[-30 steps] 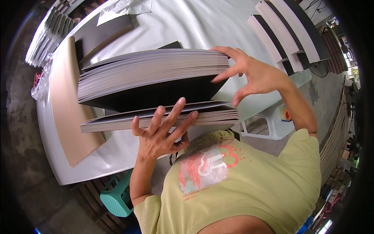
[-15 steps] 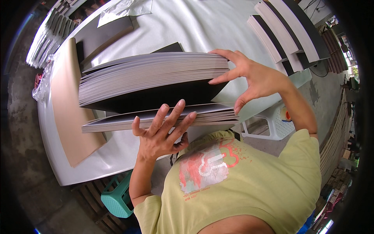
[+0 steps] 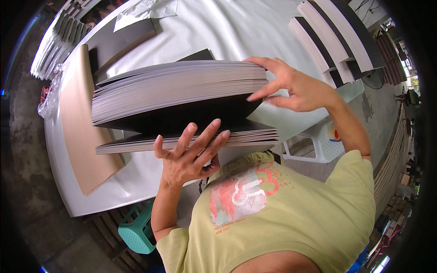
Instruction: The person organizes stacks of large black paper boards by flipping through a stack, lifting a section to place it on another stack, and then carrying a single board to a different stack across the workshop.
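A thick album (image 3: 182, 93) with black pages and pale edges stands parted in front of me, a thick block above and a thinner section (image 3: 255, 137) below. My right hand (image 3: 291, 88) grips the upper block at its right end, a finger over the top edge. Its thumb and index finger come close together by the black inner page, slightly blurred. My left hand (image 3: 186, 157) holds the thinner section at its near edge, fingers spread over the black page and thumb bent below. What the album's far side rests on is hidden.
Brown paper (image 3: 79, 123) lies at the table's left, near a dark sheet (image 3: 123, 43) and clear plastic (image 3: 145, 13). Several pale-edged black stacks (image 3: 337, 41) stand at the far right. Beside the table are a white stool (image 3: 325, 145) and a green stool (image 3: 136, 232).
My right thumb has moved up from the lower section towards the index finger. The lower section's top face now looks black instead of greyish. My left hand has hardly moved.
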Demonstrator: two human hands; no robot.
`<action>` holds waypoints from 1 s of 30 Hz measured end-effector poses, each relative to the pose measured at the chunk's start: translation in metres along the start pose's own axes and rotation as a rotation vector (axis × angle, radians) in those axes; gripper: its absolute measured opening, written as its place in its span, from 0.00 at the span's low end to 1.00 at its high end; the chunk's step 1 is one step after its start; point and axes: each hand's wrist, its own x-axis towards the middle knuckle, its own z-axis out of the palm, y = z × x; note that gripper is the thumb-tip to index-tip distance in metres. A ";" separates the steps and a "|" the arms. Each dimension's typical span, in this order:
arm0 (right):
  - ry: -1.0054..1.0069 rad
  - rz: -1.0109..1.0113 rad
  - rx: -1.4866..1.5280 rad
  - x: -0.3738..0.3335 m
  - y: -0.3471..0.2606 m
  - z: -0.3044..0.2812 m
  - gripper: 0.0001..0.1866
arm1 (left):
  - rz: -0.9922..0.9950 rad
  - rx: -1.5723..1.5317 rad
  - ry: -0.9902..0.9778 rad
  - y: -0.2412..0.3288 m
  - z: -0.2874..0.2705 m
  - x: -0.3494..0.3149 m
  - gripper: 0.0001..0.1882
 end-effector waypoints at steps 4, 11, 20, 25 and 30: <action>-0.064 0.032 0.036 0.004 -0.016 -0.007 0.33 | -0.004 -0.001 -0.013 0.000 -0.001 -0.001 0.29; -0.030 0.045 0.036 0.004 -0.005 -0.003 0.38 | -0.007 -0.009 -0.011 0.000 -0.003 0.000 0.29; -0.037 0.127 0.079 0.007 -0.006 -0.006 0.38 | 0.019 -0.010 -0.003 -0.001 -0.003 0.000 0.28; -0.030 0.121 0.089 0.008 -0.007 -0.007 0.38 | 0.039 -0.007 0.007 -0.001 -0.004 -0.003 0.27; -0.064 0.181 0.159 0.008 -0.012 -0.012 0.32 | 0.034 -0.003 0.025 -0.001 -0.002 -0.004 0.27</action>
